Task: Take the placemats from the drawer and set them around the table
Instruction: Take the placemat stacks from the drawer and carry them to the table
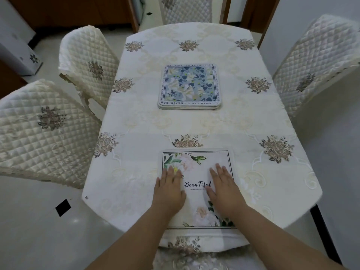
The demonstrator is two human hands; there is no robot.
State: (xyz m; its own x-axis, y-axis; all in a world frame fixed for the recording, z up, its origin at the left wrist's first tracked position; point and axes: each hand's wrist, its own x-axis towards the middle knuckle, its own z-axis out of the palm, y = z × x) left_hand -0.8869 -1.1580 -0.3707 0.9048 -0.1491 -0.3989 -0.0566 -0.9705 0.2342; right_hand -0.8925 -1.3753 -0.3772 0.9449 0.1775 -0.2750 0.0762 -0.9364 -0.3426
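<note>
One table [136, 123] lies before me, a stack of mats [190, 86] at its middle and a white mat [196, 166] at the near edge. My left hand [169, 190] and right hand [224, 189] press flat on the white mat, fingers straight, gripping nothing.

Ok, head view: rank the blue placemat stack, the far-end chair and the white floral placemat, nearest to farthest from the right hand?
1. White floral placemat: near edge, directly under the right hand, touching.
2. Blue placemat stack: table centre, ahead.
3. Far-end chair: beyond the table's far end.
</note>
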